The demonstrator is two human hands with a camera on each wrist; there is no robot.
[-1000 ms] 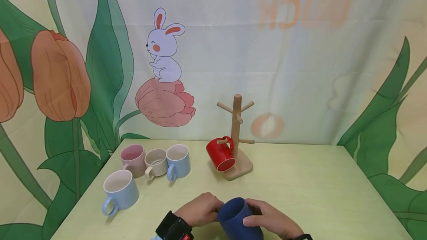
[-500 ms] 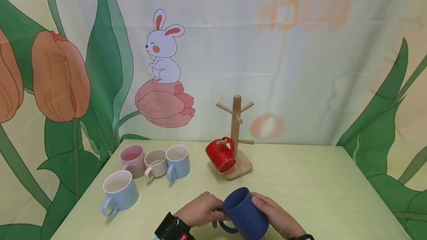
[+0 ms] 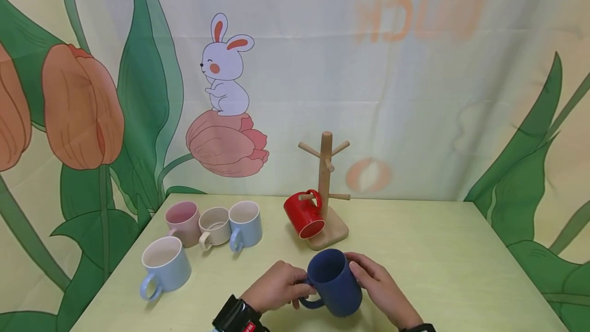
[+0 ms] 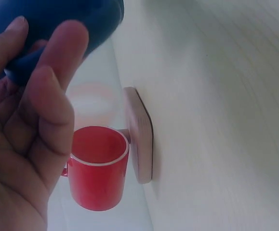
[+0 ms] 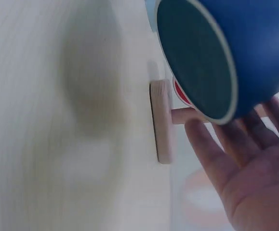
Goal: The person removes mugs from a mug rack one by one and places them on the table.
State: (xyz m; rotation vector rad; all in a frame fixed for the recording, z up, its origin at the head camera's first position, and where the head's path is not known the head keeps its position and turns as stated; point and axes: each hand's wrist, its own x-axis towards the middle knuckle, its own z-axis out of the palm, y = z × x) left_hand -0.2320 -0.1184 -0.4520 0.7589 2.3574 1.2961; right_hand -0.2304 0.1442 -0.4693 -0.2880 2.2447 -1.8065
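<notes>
A dark blue mug is held tilted above the table's near side, its mouth toward the rack. My left hand pinches its handle between thumb and fingers; the left wrist view shows the thumb against the blue handle. My right hand holds the mug's right side near the rim, with some fingertips hidden behind it. In the right wrist view the mug's base faces the camera. Beyond stands a wooden mug rack, with a red mug hanging by its handle from a lower left peg.
At the table's left stand a pink mug, a ribbed cream mug and a light blue mug. Another light blue mug stands nearer. A printed curtain hangs behind the table.
The blue mug has risen and moved away from me, turning so its handle shows at the left. Both hands have moved with it. The rack and the other mugs have stayed put.
</notes>
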